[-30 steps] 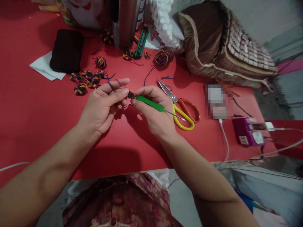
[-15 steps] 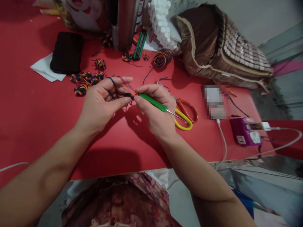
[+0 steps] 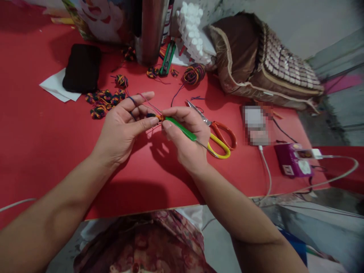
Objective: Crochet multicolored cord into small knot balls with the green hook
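Observation:
My left hand (image 3: 122, 123) pinches a small multicoloured crochet piece (image 3: 155, 116) between thumb and fingers. A strand of yarn (image 3: 146, 99) loops over its raised forefinger and runs across to the hook. In my right hand (image 3: 189, 134) is a crochet hook with a green handle (image 3: 182, 129); its thin metal rear end points down to the right, and its tip is hidden at the piece. Scissors (image 3: 220, 138) with one orange and one yellow handle lie partly behind my right hand. Several finished crochet pieces (image 3: 99, 110) rest beyond my left hand.
On the red table (image 3: 127, 189) are a small yarn ball (image 3: 121, 80), a larger one (image 3: 193, 74), a green cutter (image 3: 167, 58) and a black phone (image 3: 82, 68) on white paper. A brown bag (image 3: 239, 49) stands at back right, near a purple box (image 3: 292, 159) with a white cable.
My right hand has tilted the hook slightly, its rear end now lower and further left. More of the scissors' blades shows. The whole view has shifted a little.

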Tool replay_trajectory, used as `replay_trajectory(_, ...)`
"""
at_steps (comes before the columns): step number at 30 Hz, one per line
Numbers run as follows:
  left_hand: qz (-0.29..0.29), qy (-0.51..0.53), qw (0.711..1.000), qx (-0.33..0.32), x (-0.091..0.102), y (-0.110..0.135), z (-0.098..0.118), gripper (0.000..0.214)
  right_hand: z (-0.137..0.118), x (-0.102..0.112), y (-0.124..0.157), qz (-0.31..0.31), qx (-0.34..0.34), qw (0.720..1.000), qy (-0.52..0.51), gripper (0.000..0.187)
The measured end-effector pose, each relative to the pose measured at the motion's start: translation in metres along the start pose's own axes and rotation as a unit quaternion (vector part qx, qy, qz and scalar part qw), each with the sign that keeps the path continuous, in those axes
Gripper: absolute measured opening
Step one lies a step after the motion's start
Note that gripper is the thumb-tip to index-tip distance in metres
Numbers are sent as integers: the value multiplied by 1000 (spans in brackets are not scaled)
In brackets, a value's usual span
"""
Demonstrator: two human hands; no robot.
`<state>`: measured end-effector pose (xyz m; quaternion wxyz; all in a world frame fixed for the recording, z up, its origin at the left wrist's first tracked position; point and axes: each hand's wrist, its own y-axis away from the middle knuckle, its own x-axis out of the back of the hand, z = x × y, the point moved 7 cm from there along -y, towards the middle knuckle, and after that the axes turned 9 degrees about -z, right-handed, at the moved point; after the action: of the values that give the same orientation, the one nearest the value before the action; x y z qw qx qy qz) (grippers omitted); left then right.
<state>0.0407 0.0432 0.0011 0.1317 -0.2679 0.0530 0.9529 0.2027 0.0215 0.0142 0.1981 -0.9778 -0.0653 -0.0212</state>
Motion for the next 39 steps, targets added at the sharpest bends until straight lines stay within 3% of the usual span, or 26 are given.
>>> replay_trajectory(8,-5,-123,988,-91,8,0,13,51,-13,1,-2,10,59,994,93,14)
replay_trajectory(14,-29,-117,990,-71,11,-4,8,56,-22,1,-1,-9,96,984,147,18)
replay_trajectory(20,4,-54,998,-41,-1,1,13,50,-27,3,-2,-27,120,972,199,19)
replay_trajectory(30,10,-36,999,-1,-2,0,12,48,-9,5,-2,-6,64,993,102,30)
replay_trajectory(35,15,-69,997,-30,1,1,16,53,-17,4,-6,-35,79,996,38,17)
replay_trajectory(39,33,-122,989,-73,-2,6,22,56,-26,4,-5,-35,106,981,160,18)
